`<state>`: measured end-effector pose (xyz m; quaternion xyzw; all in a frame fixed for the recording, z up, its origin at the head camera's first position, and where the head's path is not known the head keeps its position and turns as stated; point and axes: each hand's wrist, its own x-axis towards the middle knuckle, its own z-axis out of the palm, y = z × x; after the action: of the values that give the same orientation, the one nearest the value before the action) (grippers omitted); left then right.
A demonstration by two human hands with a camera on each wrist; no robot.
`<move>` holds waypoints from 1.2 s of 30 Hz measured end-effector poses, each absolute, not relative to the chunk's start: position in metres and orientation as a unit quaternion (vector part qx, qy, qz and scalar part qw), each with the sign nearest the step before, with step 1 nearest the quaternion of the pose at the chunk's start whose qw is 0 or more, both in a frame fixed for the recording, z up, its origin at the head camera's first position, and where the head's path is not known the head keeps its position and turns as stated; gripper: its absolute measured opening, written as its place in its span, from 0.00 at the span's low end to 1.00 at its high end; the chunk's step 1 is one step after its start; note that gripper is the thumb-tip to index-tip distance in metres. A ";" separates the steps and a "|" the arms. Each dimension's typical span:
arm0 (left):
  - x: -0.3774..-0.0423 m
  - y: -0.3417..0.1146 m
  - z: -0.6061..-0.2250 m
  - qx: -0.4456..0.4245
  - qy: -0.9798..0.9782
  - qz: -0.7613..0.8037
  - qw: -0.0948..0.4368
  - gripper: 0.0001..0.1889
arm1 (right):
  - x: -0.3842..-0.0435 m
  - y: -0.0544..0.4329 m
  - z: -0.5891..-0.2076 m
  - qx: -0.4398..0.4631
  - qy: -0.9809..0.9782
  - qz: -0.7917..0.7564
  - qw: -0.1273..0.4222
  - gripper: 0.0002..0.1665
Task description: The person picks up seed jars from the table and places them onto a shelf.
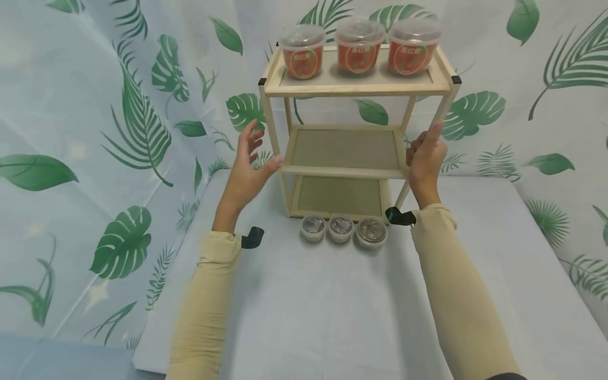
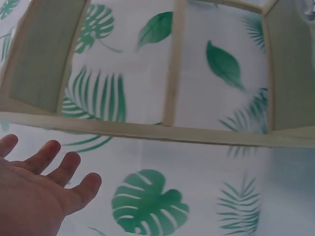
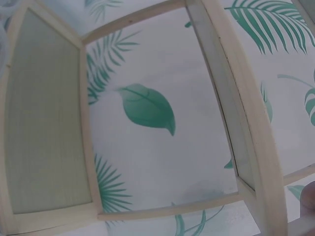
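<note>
A three-tier wooden shelf rack with black corner caps stands on the white table. My right hand is at its right front post, beside the middle shelf, fingers curled around the post and the thumb pointing up along it. Only a fingertip of that hand shows in the right wrist view, close to the post. My left hand is held off the left front post, fingers spread and slightly bent, thumb tip near the middle shelf's corner. Nothing is in the left hand; its fingers appear below the rail in the left wrist view.
On the top shelf stand three clear-lidded tubs with red labels: left tub, middle tub, right tub. Three small round lidded containers sit in front of the bottom shelf. A leaf-patterned curtain hangs behind the table.
</note>
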<state>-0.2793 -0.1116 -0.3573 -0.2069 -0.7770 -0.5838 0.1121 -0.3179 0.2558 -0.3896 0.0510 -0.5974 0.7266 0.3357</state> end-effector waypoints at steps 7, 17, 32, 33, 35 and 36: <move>-0.267 -0.105 -0.401 -0.191 -0.773 -0.598 0.090 0.52 | -0.317 0.257 -0.391 0.059 -0.597 0.728 0.333 0.35; -0.257 -0.099 -0.456 -0.162 -0.787 -0.594 0.046 0.48 | -0.319 0.257 -0.392 0.057 -0.598 0.727 0.334 0.34; -0.256 -0.079 -0.518 -0.147 -0.805 -0.571 -0.063 0.48 | -0.318 0.258 -0.389 0.045 -0.604 0.728 0.320 0.34; -0.256 -0.078 -0.521 -0.146 -0.806 -0.569 -0.070 0.48 | -0.318 0.258 -0.389 0.043 -0.604 0.730 0.317 0.34; -0.255 -0.076 -0.526 -0.144 -0.808 -0.565 -0.086 0.49 | -0.318 0.258 -0.389 0.042 -0.604 0.731 0.315 0.34; -0.254 -0.075 -0.529 -0.143 -0.811 -0.560 -0.091 0.49 | -0.318 0.258 -0.390 0.045 -0.605 0.728 0.320 0.34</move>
<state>-0.2541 -0.0746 -0.5286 -0.1428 -0.8107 -0.5604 -0.0913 -0.3179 0.2578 -0.3896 0.0450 -0.6047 0.7279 0.3200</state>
